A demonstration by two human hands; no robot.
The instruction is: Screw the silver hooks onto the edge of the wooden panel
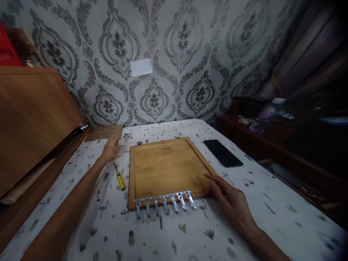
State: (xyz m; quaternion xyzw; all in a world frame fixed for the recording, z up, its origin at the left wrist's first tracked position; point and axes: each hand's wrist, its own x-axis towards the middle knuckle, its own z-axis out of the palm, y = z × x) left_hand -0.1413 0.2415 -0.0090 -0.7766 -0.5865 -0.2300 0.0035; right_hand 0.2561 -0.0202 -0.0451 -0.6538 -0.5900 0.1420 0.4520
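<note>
A square wooden board (165,166) with a raised border lies flat on the patterned tablecloth. Along its near edge runs a metal hook rail (163,199) with several silver hooks hanging over. My right hand (233,203) grips the board's right near corner, index finger over the top and the other fingers partly hidden. Left of the board, my left hand (111,148) is closed, fingers bunched; anything in them is too small to make out. Just beyond its fingertips sit small metal pieces (127,136). A yellow-handled screwdriver (120,180) lies between my left forearm and the board.
A black phone (223,153) lies right of the board. Flat brown cardboard (104,132) is at the back left. A wooden cabinet (32,119) borders the left side; the patterned wall stands behind. A plastic bottle (266,115) stands on a dark shelf at right.
</note>
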